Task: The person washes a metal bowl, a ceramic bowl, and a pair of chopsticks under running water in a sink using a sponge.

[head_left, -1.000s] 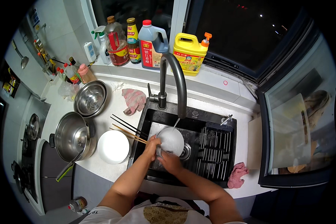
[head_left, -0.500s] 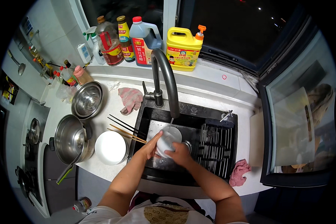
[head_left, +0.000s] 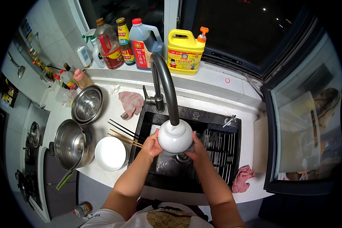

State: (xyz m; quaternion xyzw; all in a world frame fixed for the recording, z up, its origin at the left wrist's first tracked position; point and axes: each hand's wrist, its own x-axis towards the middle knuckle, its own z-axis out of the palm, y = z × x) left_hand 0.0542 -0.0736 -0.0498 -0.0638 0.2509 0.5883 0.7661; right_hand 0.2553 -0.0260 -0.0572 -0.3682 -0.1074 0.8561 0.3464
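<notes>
While our fingers wrap white bowl [head_left: 175,136] from both sides, left hand [head_left: 152,144] and right hand [head_left: 197,146] grip it tight. Bowl now raised, right under faucet [head_left: 164,89] spout, higher over black sink [head_left: 231,173] than a second ago; rinsing likely. Chopsticks [head_left: 124,133], stacked white plates [head_left: 110,153] wait on counter at left.
</notes>
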